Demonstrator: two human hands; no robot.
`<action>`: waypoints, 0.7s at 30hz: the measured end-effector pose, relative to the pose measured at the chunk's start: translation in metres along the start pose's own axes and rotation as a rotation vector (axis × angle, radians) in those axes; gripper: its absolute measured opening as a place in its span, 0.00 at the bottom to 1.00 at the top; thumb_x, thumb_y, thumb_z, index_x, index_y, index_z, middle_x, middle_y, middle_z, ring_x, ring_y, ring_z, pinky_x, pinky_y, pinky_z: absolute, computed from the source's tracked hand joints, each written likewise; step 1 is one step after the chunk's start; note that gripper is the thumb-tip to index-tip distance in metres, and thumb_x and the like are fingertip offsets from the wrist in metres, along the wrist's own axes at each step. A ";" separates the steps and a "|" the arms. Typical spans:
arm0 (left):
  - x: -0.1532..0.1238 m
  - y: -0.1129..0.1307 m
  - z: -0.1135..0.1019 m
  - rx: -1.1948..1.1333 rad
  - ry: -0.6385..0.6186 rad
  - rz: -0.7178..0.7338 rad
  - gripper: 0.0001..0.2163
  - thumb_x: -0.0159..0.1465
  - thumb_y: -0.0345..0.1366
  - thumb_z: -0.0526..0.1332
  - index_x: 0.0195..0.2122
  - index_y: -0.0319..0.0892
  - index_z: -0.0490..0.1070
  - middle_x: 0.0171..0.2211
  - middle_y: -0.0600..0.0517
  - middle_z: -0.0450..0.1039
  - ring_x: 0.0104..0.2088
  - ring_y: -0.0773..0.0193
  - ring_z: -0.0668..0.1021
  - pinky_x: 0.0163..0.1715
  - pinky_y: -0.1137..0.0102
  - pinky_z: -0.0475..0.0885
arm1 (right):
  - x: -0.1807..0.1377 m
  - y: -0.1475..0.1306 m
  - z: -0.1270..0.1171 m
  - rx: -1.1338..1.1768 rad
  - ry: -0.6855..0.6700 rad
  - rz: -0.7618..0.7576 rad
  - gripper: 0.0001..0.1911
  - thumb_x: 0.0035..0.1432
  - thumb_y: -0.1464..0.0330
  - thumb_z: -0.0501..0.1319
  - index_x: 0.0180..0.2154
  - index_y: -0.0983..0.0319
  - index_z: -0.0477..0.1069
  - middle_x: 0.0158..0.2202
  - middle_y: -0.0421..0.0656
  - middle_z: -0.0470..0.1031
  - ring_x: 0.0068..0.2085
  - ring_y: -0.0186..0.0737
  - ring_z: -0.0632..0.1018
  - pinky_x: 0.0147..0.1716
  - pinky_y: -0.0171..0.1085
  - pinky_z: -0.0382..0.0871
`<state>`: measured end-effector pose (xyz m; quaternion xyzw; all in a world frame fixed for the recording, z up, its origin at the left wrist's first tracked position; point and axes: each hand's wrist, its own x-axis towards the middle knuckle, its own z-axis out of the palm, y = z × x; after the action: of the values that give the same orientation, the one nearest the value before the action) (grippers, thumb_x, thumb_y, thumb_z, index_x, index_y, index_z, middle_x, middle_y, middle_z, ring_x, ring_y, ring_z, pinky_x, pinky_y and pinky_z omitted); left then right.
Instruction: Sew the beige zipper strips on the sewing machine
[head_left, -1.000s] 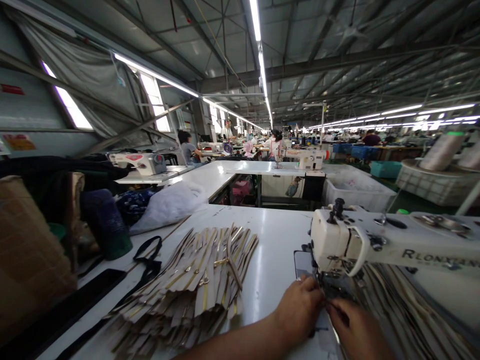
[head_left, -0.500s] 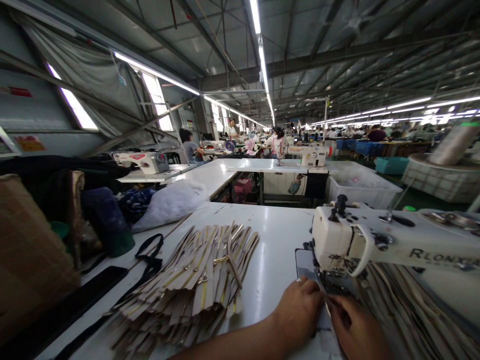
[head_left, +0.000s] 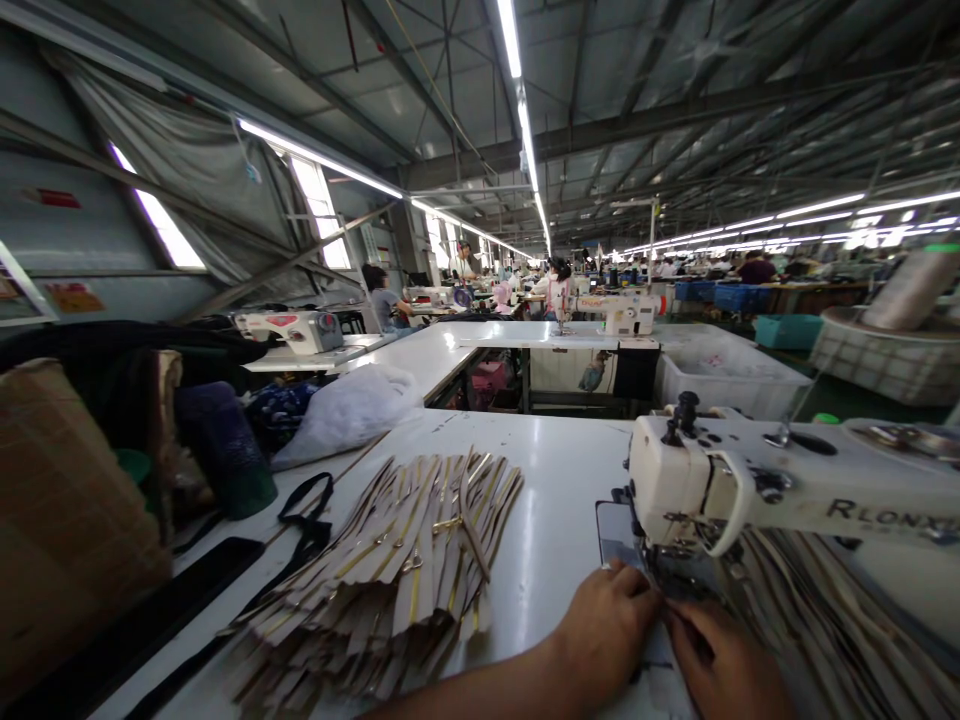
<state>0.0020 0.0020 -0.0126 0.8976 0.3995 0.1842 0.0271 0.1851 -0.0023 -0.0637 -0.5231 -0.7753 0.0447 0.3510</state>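
My left hand (head_left: 604, 635) and my right hand (head_left: 720, 665) meet at the bottom of the view, just under the head of a white sewing machine (head_left: 750, 490). Their fingertips press together on a piece lying at the needle; the piece itself is mostly hidden under them. A fanned pile of beige zipper strips with gold teeth (head_left: 397, 570) lies on the white table (head_left: 555, 480) to the left of my left hand. More such strips (head_left: 817, 620) lie heaped behind the machine arm on the right.
Black scissors (head_left: 307, 520) and a black strap lie left of the pile. Past them sit a white plastic bag (head_left: 349, 410), a dark cone (head_left: 225, 450) and a cardboard box (head_left: 67, 500). Further tables, machines, white crates (head_left: 727, 385) and several seated people fill the hall.
Both hands stay at the needle; they sit slightly lower and further right in view as the camera shifts a little.
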 end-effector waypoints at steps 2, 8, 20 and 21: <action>0.000 -0.001 0.003 0.000 0.006 -0.006 0.04 0.67 0.34 0.57 0.38 0.41 0.70 0.38 0.49 0.73 0.38 0.58 0.74 0.37 0.67 0.70 | 0.000 -0.001 -0.001 0.002 -0.011 0.002 0.13 0.60 0.65 0.55 0.37 0.58 0.78 0.35 0.44 0.82 0.34 0.42 0.83 0.33 0.36 0.79; 0.000 -0.002 0.004 -0.009 0.022 0.000 0.05 0.66 0.35 0.57 0.40 0.41 0.70 0.38 0.48 0.72 0.38 0.58 0.73 0.37 0.67 0.70 | -0.001 -0.001 -0.002 -0.013 0.000 -0.026 0.12 0.59 0.65 0.55 0.36 0.57 0.78 0.34 0.43 0.82 0.33 0.41 0.82 0.31 0.34 0.78; 0.000 -0.001 0.003 -0.013 0.017 0.008 0.05 0.66 0.35 0.57 0.39 0.41 0.70 0.39 0.48 0.72 0.39 0.58 0.74 0.38 0.67 0.71 | 0.000 -0.001 -0.003 0.005 0.004 -0.038 0.12 0.59 0.65 0.55 0.36 0.56 0.78 0.34 0.44 0.82 0.34 0.42 0.83 0.32 0.36 0.79; 0.000 -0.001 0.002 -0.018 0.015 0.004 0.05 0.66 0.35 0.57 0.39 0.41 0.70 0.39 0.48 0.72 0.39 0.58 0.73 0.38 0.67 0.71 | 0.000 -0.001 -0.002 0.008 0.009 -0.043 0.12 0.59 0.65 0.55 0.36 0.56 0.78 0.34 0.43 0.82 0.33 0.42 0.83 0.31 0.36 0.78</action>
<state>0.0017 0.0027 -0.0153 0.8968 0.3962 0.1944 0.0320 0.1860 -0.0028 -0.0615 -0.5051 -0.7845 0.0377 0.3577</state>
